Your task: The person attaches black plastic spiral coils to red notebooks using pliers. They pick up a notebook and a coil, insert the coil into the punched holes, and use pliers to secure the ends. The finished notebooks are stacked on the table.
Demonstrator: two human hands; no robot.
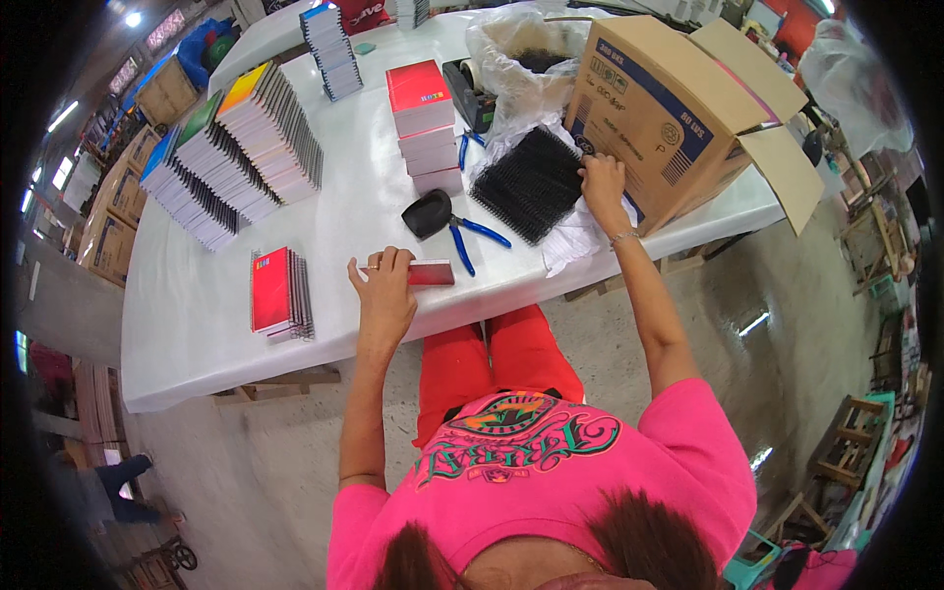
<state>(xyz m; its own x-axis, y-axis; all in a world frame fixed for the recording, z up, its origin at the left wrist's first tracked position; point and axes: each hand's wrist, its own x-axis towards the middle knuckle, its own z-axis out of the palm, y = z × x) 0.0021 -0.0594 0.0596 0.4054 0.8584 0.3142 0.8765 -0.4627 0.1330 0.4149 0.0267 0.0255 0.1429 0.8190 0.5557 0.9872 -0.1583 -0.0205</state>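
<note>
My left hand (386, 295) is closed on a small notebook with a red cover (433, 273), standing on edge near the table's front. My right hand (603, 185) has its fingers curled at the right edge of a pile of black spiral binding coils (531, 185); whatever is between those fingers is too small to make out. Blue-handled pliers (472, 239) lie beyond the notebook, beside a black cup-shaped thing (427, 214). Left of my left hand sits a short stack of red spiral notebooks (279, 293). Farther back rises a stack of unbound red-covered notebooks (421, 108).
An open cardboard box (649, 118) stands right of the coils. Behind them is a plastic-lined container (526, 59) holding black material. Tall stacks of spiral notebooks (270, 128) fill the left of the white table (187, 324). Another person's legs (123, 492) show at lower left.
</note>
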